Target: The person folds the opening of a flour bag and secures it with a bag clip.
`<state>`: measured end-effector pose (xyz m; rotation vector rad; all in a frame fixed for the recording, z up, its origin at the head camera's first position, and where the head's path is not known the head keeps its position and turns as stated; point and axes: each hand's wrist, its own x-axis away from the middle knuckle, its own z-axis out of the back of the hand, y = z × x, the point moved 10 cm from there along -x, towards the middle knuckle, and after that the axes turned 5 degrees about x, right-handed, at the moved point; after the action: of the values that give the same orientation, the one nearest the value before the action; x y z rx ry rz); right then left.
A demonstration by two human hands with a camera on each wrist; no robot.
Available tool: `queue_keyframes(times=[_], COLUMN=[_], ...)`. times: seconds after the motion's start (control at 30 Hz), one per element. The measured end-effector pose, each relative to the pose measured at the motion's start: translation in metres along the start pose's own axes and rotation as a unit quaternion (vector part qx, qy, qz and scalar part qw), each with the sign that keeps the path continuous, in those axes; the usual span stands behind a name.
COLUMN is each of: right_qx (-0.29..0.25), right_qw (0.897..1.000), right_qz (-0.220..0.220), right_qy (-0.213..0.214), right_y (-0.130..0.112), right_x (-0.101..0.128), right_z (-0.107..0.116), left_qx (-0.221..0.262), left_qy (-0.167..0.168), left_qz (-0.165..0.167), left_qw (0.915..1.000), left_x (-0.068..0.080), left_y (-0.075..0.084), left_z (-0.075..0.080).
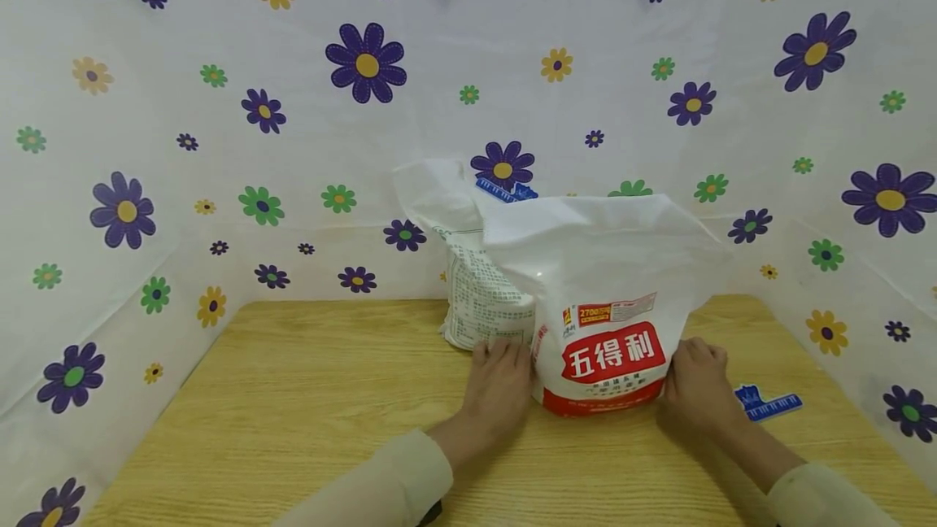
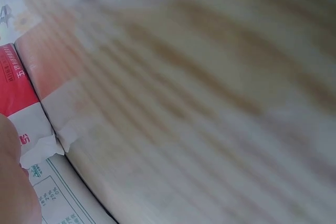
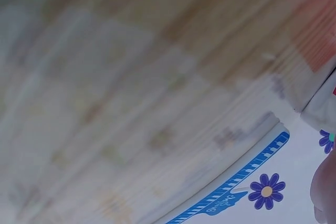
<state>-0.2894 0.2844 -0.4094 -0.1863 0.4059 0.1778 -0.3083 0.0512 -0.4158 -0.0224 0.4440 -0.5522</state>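
Observation:
A white flour bag (image 1: pixel 607 267) with a red label stands upright on the wooden table, its tall top creased flat and unclipped. At its lower left corner my left hand (image 1: pixel 498 389) grips the bag, fingertips partly hidden. My right hand (image 1: pixel 699 389) grips the lower right side, fingers curled. Close behind, to the left, stands a second white bag (image 1: pixel 486 291) covered in fine print; a blue piano-key clip (image 1: pixel 505 189) shows near its top. In the left wrist view, red and white packaging (image 2: pixel 18 85) lies beside the hand (image 2: pixel 18 177).
Right of my right hand, a matching blue clip (image 1: pixel 769 403) lies on the table (image 1: pixel 329 397). It also shows in the right wrist view as a blue keyboard strip (image 3: pixel 236 182). A white flower-printed cloth (image 1: pixel 293 63) encloses the table's back and sides.

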Motion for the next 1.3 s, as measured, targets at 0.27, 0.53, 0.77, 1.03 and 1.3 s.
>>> queue_keyframes(times=[0.27,0.53,0.77,1.03,1.3], right_qx=[-0.005,-0.015,-0.018,-0.031,-0.033], right_qw=[0.999,0.993,0.989,0.991,0.991], right_qz=[0.034,0.091,0.119,0.111,0.116], right_qy=[0.017,0.069,0.088,0.063,0.059], right_y=[-0.014,-0.033,-0.049,-0.061,-0.072], right_x=[0.0,0.003,0.005,0.005,0.004], right_z=[0.005,0.012,0.014,0.009,0.003], left_qx=[0.006,0.017,0.021,0.026,0.05], left_qy=[-0.029,-0.008,-0.007,0.017,0.018], left_qz=[-0.002,-0.012,-0.018,-0.009,-0.002], left_qw=[0.9996,0.9998,0.9996,0.9995,0.9986], left_x=[0.009,0.019,0.027,0.036,0.045], left_y=[-0.009,-0.021,-0.032,-0.046,-0.06], left_z=[0.0,0.003,0.004,0.008,0.01])
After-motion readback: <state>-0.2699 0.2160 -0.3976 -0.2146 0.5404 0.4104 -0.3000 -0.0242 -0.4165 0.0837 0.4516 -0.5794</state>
